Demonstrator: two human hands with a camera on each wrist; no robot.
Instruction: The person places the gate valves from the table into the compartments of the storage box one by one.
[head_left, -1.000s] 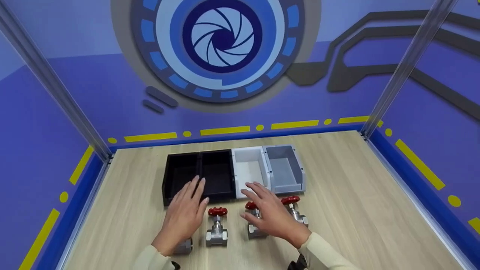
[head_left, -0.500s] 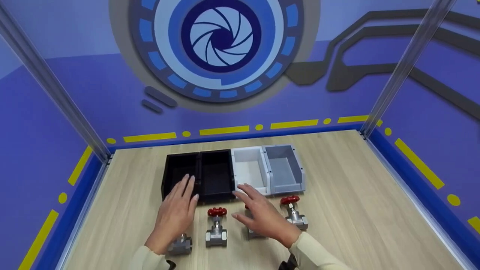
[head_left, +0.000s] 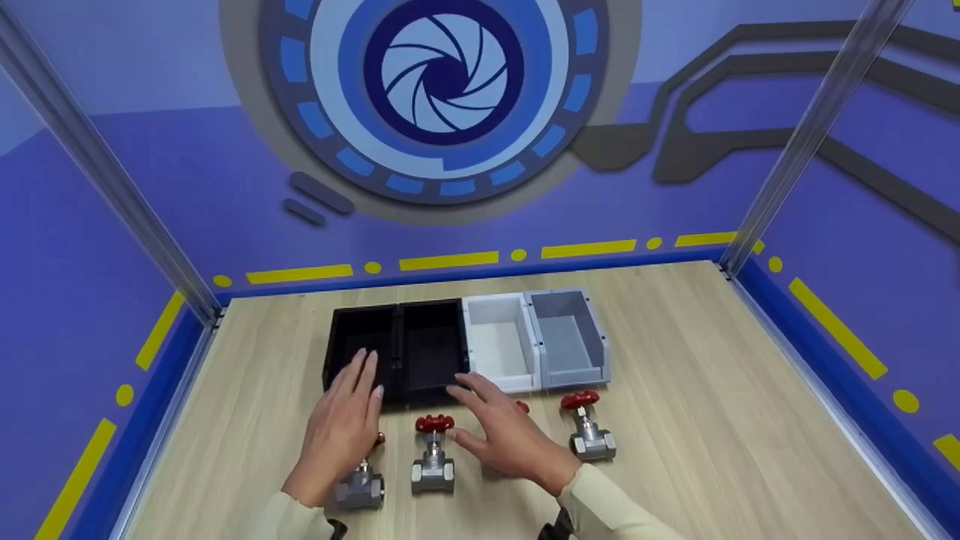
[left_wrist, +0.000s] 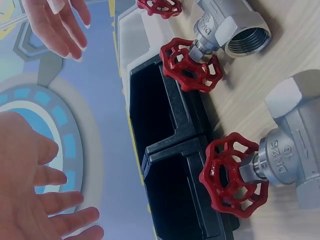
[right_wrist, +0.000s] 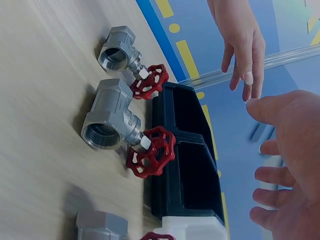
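My left hand (head_left: 341,431) hovers above the leftmost gate valve (head_left: 361,493), fingers extended toward the black bins. Its red handwheel is mostly hidden by that hand. My right hand (head_left: 514,435), fingers spread, covers most of another valve, whose red handwheel (head_left: 523,407) peeks out. Between the hands stands a steel valve (head_left: 433,474) with a red handwheel, and one more valve (head_left: 592,442) stands at the right. Both wrist views show the hands, left (left_wrist: 45,195) and right (right_wrist: 295,165), raised off the valves with nothing in them.
Behind the valves stand two black bins (head_left: 400,352), a white bin (head_left: 499,345) and a grey bin (head_left: 568,345), side by side. All sit on a wooden tabletop (head_left: 697,390). Printed panels (head_left: 525,240) and metal posts (head_left: 810,127) enclose it.
Both hands have drifted left above the table. The rightmost valve has come out from behind the right hand, and more of the leftmost valve shows. Valves and bins have stayed put.
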